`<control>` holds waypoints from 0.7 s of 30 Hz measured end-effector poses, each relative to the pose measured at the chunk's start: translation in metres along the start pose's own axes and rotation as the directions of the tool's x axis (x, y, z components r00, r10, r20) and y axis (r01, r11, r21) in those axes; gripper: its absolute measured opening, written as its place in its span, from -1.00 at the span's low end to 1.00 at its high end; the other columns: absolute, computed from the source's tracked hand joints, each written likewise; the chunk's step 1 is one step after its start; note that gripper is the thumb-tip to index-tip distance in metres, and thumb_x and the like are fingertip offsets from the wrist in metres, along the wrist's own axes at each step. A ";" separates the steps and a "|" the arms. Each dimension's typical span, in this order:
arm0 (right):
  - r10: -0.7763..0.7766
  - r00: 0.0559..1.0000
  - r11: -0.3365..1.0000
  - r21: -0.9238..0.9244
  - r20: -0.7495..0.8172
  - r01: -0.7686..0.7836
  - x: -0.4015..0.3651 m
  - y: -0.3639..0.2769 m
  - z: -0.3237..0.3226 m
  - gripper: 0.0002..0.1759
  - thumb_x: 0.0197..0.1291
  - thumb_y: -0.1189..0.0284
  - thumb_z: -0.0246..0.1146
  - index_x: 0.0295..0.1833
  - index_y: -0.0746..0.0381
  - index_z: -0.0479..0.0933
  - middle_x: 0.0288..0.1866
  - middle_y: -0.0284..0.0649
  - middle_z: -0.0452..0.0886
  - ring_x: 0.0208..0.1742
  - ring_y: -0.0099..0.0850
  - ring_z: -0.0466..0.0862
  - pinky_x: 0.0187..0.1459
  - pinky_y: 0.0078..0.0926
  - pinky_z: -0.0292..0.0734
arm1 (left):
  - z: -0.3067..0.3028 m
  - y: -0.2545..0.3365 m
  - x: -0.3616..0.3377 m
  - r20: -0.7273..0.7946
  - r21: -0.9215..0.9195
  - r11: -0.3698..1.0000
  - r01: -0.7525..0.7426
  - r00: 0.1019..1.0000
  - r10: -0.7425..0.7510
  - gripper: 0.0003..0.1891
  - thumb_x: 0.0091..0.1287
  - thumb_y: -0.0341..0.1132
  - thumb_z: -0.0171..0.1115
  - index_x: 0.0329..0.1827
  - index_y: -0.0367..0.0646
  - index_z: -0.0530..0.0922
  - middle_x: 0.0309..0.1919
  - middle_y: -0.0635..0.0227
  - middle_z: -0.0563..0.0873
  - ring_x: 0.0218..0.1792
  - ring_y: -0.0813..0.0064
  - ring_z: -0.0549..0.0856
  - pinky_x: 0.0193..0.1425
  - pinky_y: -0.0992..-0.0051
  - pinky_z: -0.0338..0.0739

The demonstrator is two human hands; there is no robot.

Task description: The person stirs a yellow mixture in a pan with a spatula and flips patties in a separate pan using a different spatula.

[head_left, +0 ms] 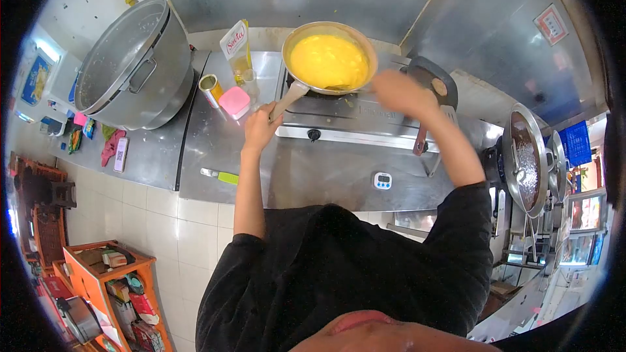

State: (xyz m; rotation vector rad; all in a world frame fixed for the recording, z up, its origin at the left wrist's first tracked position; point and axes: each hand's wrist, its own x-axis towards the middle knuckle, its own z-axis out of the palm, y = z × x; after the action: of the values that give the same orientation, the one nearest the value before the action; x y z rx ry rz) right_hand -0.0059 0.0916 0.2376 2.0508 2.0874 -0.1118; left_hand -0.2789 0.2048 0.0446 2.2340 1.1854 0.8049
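Shiny metal pan on a brushed steel counter.

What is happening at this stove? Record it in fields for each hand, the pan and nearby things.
Left hand: grips the handle
Right hand: at the rim of the pan, blurred; grip unclear
Pan: over the stove, holds yellow mix
Nearby: timer, pot

Black top, sleeves pushed up, bare hands
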 end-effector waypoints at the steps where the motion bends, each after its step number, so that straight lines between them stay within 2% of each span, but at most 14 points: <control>1: 0.013 0.998 1.000 -0.018 -0.065 -0.015 0.005 -0.018 0.017 -0.80 0.02 0.52 0.16 -0.24 0.31 0.63 -0.29 0.01 0.66 -0.22 -0.03 0.66 -0.18 -0.18 0.57 | -0.001 0.000 0.000 0.024 0.003 1.000 0.000 1.000 0.000 -0.62 0.16 -0.24 0.30 0.03 -0.17 0.58 -0.20 0.08 0.67 -0.20 0.06 0.66 -0.13 0.23 0.51; 3: 0.112 0.968 0.994 0.031 -0.226 -0.108 0.025 -0.049 0.058 -0.83 0.05 0.52 0.12 -0.33 0.32 0.62 -0.35 -0.01 0.66 -0.30 -0.07 0.69 -0.28 -0.19 0.61 | -0.003 0.001 0.001 0.038 0.008 1.000 -0.002 0.999 0.002 -0.62 0.15 -0.24 0.29 0.03 -0.14 0.57 -0.20 0.09 0.67 -0.18 0.04 0.65 -0.14 0.18 0.50; 5: 0.167 0.945 0.986 0.032 -0.282 -0.165 0.048 -0.072 0.079 -0.80 0.09 0.51 0.10 -0.33 0.28 0.64 -0.38 -0.04 0.67 -0.34 -0.13 0.71 -0.33 -0.21 0.62 | -0.002 0.000 -0.001 0.009 -0.006 1.000 -0.015 1.000 0.015 -0.62 0.15 -0.25 0.29 0.04 -0.14 0.57 -0.21 0.09 0.67 -0.19 0.04 0.65 -0.14 0.18 0.50; 9: 0.271 0.899 0.962 0.113 -0.343 -0.247 0.110 -0.073 0.109 -0.79 0.11 0.51 0.09 -0.34 0.26 0.66 -0.37 -0.03 0.67 -0.32 -0.17 0.72 -0.32 -0.25 0.63 | 0.000 -0.001 0.000 0.034 -0.025 1.000 -0.002 0.999 0.003 -0.61 0.15 -0.25 0.29 0.05 -0.15 0.57 -0.21 0.10 0.67 -0.19 0.05 0.65 -0.14 0.18 0.51; 11: 0.453 0.830 0.892 0.178 -0.326 -0.416 0.130 -0.063 0.113 -0.80 0.12 0.48 0.13 -0.28 0.22 0.68 -0.30 -0.11 0.70 -0.24 -0.20 0.72 -0.27 -0.29 0.64 | 0.003 -0.003 -0.001 0.022 0.000 1.000 -0.013 1.000 0.013 -0.60 0.15 -0.25 0.29 0.06 -0.17 0.57 -0.20 0.10 0.67 -0.19 0.06 0.66 -0.13 0.20 0.51; 12: 0.450 0.832 0.893 0.181 -0.325 -0.412 0.131 -0.056 0.112 -0.80 0.12 0.48 0.13 -0.28 0.22 0.68 -0.30 -0.11 0.70 -0.24 -0.20 0.72 -0.27 -0.29 0.64 | 0.001 -0.002 -0.002 0.022 0.005 1.000 -0.010 1.000 0.010 -0.60 0.15 -0.25 0.29 0.06 -0.17 0.57 -0.20 0.10 0.67 -0.19 0.06 0.66 -0.13 0.20 0.51; 14: 0.442 0.791 0.897 0.229 -0.424 -0.378 0.123 -0.034 0.110 -0.78 0.12 0.51 0.08 -0.32 0.26 0.66 -0.36 -0.03 0.68 -0.31 -0.12 0.71 -0.31 -0.22 0.63 | 0.000 0.001 -0.001 0.042 0.010 0.999 0.034 0.999 -0.034 -0.59 0.15 -0.24 0.29 0.06 -0.19 0.57 -0.18 0.09 0.67 -0.17 0.07 0.66 -0.12 0.21 0.51; 17: 0.359 0.846 0.933 0.171 -0.394 -0.317 0.097 -0.016 0.101 -0.79 0.11 0.51 0.07 -0.32 0.27 0.65 -0.35 -0.02 0.67 -0.30 -0.08 0.70 -0.28 -0.18 0.61 | 0.001 0.000 -0.002 0.020 -0.006 1.000 0.013 1.000 -0.013 -0.59 0.14 -0.24 0.30 0.06 -0.20 0.57 -0.18 0.09 0.67 -0.17 0.07 0.66 -0.12 0.22 0.52; 21: 0.345 0.876 0.938 0.152 -0.337 -0.311 0.040 -0.018 0.082 -0.80 0.09 0.52 0.08 -0.32 0.26 0.64 -0.33 -0.01 0.67 -0.29 -0.06 0.69 -0.26 -0.15 0.60 | 0.002 -0.001 -0.002 0.028 -0.011 1.000 0.015 1.000 -0.014 -0.58 0.14 -0.23 0.30 0.06 -0.21 0.57 -0.17 0.08 0.67 -0.17 0.06 0.66 -0.11 0.22 0.52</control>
State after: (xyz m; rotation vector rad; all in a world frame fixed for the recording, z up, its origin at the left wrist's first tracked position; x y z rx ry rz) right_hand -0.0159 0.1134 0.1474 2.6186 1.9023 0.2448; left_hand -0.2790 0.2031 0.0419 2.2184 1.1800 0.7702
